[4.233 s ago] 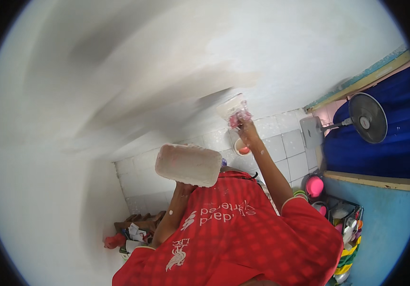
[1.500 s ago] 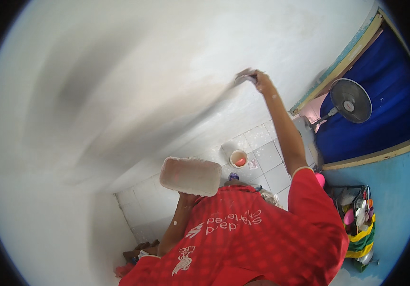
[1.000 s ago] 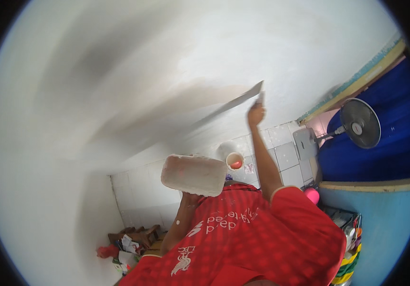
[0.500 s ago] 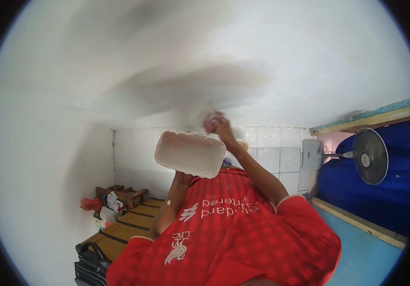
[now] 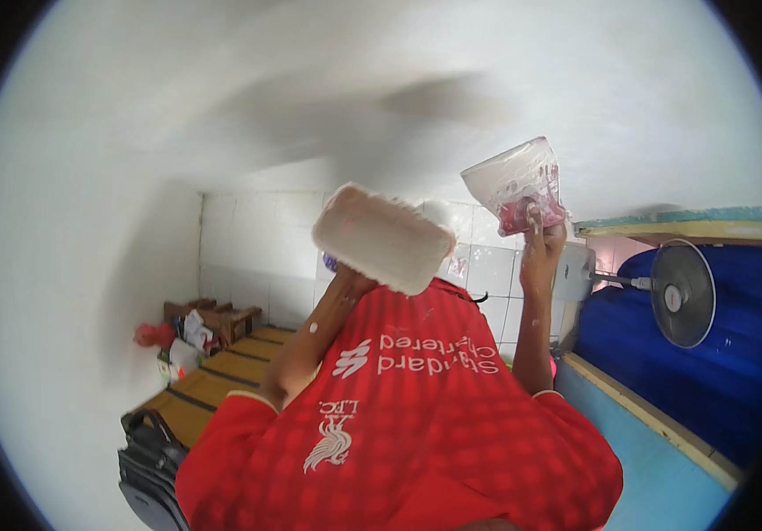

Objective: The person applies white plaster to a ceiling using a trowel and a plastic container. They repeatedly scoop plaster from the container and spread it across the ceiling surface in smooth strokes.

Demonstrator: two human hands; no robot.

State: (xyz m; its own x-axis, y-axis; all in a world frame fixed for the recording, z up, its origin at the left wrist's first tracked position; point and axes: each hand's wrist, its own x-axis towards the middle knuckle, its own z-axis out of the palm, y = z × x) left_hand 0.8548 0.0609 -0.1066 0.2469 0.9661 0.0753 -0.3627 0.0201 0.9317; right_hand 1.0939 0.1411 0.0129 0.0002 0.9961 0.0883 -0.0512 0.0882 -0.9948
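Observation:
My right hand [image 5: 544,248] is raised at the right, its fingers closed round the red grip of a wide putty scraper [image 5: 507,177]. The pale blade is smeared with white and points up and to the left, apart from the wall. My left hand [image 5: 354,281] holds up a rectangular, off-white tray-like piece [image 5: 384,237] with rounded corners in front of my chest. That piece is tilted, and my left fingers are mostly hidden by it. White specks dot my forearms.
A white wall [image 5: 248,115] fills the upper view, with white tiles [image 5: 248,257] below. At right, a grey fan [image 5: 683,294] stands before a blue cloth [image 5: 646,372]. A yellow slatted bench [image 5: 230,376] and a black bag [image 5: 153,469] are at lower left.
My right hand has swung away from the wall, right and outward, with the scraper. The tray-like piece has shifted right and tilted more, with its right end lower.

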